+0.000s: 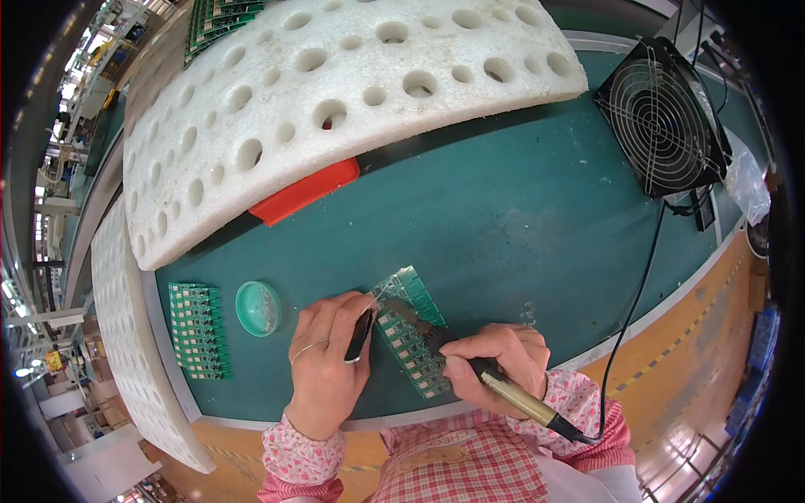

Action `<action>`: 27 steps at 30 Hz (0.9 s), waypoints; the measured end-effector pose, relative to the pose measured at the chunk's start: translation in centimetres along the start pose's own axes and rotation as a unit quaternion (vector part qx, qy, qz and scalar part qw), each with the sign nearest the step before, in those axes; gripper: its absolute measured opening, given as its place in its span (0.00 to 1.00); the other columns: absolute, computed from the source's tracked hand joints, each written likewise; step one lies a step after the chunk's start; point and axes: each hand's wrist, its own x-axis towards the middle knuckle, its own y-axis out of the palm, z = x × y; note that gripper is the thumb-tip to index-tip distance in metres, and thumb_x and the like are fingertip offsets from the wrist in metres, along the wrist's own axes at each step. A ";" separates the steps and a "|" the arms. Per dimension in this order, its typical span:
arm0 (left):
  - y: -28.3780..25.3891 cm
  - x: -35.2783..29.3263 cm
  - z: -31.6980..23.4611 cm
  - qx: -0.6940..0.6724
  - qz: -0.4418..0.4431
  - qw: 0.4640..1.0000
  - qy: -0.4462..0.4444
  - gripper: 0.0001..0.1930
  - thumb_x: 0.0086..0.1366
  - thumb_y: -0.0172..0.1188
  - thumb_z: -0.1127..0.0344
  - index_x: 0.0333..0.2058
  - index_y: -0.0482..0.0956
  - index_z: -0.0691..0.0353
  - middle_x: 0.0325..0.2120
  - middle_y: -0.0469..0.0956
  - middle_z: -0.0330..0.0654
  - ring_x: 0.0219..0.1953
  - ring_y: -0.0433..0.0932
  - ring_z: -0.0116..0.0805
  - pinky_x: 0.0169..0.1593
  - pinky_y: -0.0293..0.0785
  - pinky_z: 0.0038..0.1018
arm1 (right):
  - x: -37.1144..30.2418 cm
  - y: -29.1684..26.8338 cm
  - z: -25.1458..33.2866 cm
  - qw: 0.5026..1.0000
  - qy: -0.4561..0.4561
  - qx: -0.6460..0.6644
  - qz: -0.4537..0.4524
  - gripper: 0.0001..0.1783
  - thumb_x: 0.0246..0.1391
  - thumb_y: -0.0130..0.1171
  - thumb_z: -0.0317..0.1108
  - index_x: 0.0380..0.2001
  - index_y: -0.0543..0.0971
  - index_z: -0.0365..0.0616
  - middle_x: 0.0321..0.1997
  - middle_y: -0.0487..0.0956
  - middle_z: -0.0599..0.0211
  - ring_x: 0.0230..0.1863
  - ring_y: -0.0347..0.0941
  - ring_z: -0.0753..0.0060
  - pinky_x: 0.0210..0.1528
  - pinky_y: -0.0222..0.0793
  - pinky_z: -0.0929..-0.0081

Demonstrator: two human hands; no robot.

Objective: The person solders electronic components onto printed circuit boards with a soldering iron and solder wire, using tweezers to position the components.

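Observation:
A green circuit board panel with rows of small pale parts lies tilted on the table in front of me. My right hand is closed round the handle of a soldering iron. The iron's dark front end reaches over the panel, toward its upper left part. Close to the same spot, my left hand pinches black-handled tweezers, their thin metal tips at the panel's left edge. Exact contact between the tips and the board is too small to tell. A thin ring or wire circles one left finger.
A round green dish and a second board panel lie on the left. Behind stands a white foam block full of holes, over a red tray. A black fan is at far right; the iron's cord runs along the right side.

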 end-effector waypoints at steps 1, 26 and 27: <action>0.0 -0.2 0.0 -0.009 -0.012 1.000 -0.010 0.26 0.45 0.67 0.84 0.46 0.77 0.62 0.42 0.80 0.44 0.41 0.78 0.46 0.44 0.75 0.36 | 0.0 0.0 0.1 1.000 0.002 0.007 -0.006 0.08 0.53 0.68 0.27 0.35 0.79 0.39 0.17 0.79 0.68 0.16 0.76 0.73 0.19 0.69 0.77; 2.2 -1.9 1.8 -0.191 -0.132 0.969 -0.080 0.13 0.57 0.66 0.81 0.42 0.81 0.64 0.40 0.82 0.46 0.39 0.80 0.45 0.44 0.75 0.32 | -0.3 0.7 0.7 0.997 0.064 -0.017 0.034 0.08 0.60 0.60 0.28 0.35 0.74 0.33 0.25 0.82 0.61 0.21 0.83 0.72 0.22 0.75 0.81; 2.2 -1.8 1.8 -0.183 -0.134 0.971 -0.071 0.14 0.57 0.66 0.81 0.42 0.81 0.64 0.39 0.82 0.46 0.39 0.80 0.45 0.44 0.75 0.32 | -0.3 0.8 0.7 0.997 0.064 -0.019 0.037 0.08 0.60 0.60 0.28 0.35 0.74 0.33 0.25 0.82 0.61 0.21 0.83 0.72 0.22 0.75 0.81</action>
